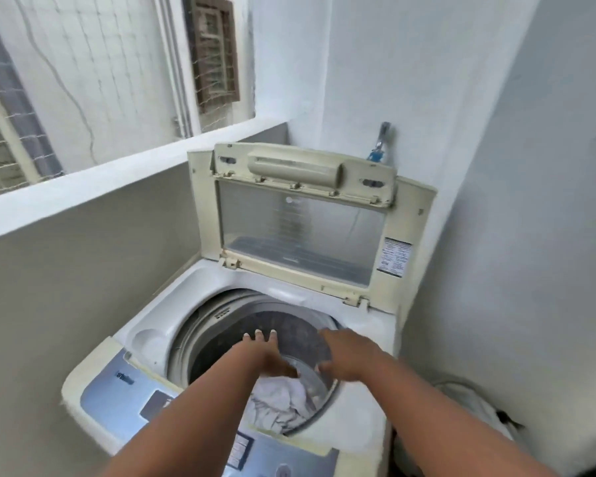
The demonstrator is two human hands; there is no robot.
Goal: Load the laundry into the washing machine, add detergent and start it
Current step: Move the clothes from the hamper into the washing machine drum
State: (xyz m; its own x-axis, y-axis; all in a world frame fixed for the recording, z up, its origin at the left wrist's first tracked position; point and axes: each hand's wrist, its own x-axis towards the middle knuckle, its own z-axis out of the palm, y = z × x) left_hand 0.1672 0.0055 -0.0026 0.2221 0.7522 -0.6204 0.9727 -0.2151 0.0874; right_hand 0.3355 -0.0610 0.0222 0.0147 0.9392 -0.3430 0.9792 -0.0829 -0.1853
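A cream top-loading washing machine [152, 333] stands in a corner with its glass lid [300, 232] folded upright at the back. White laundry [279, 404] lies in the drum [289, 325], near its front. My left hand [267, 352] hovers over the drum opening with fingers spread and straight, holding nothing. My right hand [346, 354] hangs beside it over the drum's right half, fingers relaxed, also holding nothing. A blue control panel [117, 399] runs along the machine's front edge, partly hidden by my forearms.
A low parapet wall [83, 187] runs along the left. White walls close in behind and to the right. A tap [382, 139] sits on the back wall above the lid. A white bundle [468, 407] lies on the floor at the machine's right.
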